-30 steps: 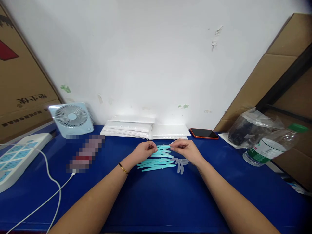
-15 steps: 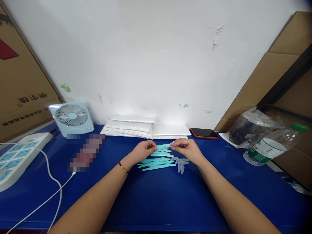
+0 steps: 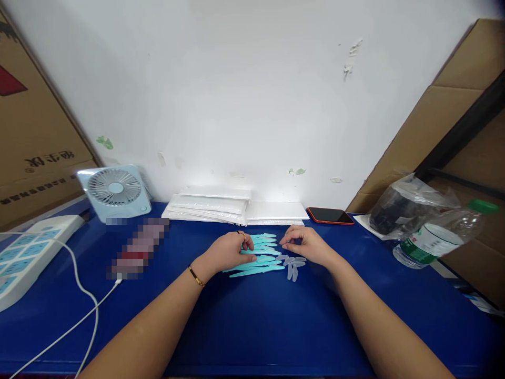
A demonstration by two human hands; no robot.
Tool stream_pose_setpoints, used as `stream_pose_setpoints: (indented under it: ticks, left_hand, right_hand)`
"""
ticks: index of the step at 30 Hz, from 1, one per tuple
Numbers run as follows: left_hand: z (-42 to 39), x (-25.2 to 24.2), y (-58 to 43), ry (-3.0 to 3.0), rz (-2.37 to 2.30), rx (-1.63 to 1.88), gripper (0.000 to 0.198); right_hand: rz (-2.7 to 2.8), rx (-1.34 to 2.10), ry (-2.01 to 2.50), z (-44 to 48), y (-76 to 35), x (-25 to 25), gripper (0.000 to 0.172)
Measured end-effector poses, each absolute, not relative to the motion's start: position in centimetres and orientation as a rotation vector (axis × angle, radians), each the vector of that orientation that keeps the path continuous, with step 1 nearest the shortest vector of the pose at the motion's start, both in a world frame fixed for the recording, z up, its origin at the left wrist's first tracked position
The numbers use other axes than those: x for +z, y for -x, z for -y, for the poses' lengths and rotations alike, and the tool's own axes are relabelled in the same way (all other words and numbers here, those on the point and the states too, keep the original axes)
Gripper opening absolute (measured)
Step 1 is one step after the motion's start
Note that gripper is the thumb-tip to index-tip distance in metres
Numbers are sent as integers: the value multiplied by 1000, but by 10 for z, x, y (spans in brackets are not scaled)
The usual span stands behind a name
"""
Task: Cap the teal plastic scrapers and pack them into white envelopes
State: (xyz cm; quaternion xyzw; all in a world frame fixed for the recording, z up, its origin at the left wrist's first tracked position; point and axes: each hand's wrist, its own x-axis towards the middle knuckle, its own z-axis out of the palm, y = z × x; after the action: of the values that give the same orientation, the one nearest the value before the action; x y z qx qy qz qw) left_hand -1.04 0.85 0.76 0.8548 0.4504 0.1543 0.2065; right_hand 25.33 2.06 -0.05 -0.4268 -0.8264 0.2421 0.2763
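Note:
Over the left ends of several slim turquoise plastic sticks (image 3: 262, 270), which look like eyebrow razors, is my left hand (image 3: 231, 251). Its thumb and fingers are apart, with the thumb touching or just above the lower sticks. The sticks lie in a loose row, handles partly hidden under that hand. My right hand (image 3: 305, 245) is just past their right ends, thumb and forefinger curved towards each other with nothing visible between them. Below it lies a small pile of clear plastic caps (image 3: 295, 261), partly overlapping.
White flat packs (image 3: 213, 202) are stacked against the wall. An orange-edged phone (image 3: 330, 216) lies to their right. A bottle (image 3: 432, 239) and a bagged dark item (image 3: 390, 208) stand far right. To the left are a fan (image 3: 116, 189), a power strip (image 3: 35, 255) and a white cable (image 3: 97, 305).
My left hand has gone from pinching a turquoise stick at the top of the row to spreading lower over the sticks. My right hand has drawn slightly right and down, away from the stick's end.

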Motion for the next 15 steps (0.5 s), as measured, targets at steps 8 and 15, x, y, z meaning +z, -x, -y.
stream_pose_setpoints:
  ticks: [8, 15]
  left_hand:
    - [-5, 6, 8, -2500, -1314, 232, 11]
    - [-4, 3, 6, -2642, -1282, 281, 11]
  right_hand:
    - [2539, 481, 1243, -13, -246, -2, 9]
    - [2621, 106, 1295, -10, -236, -2, 9]
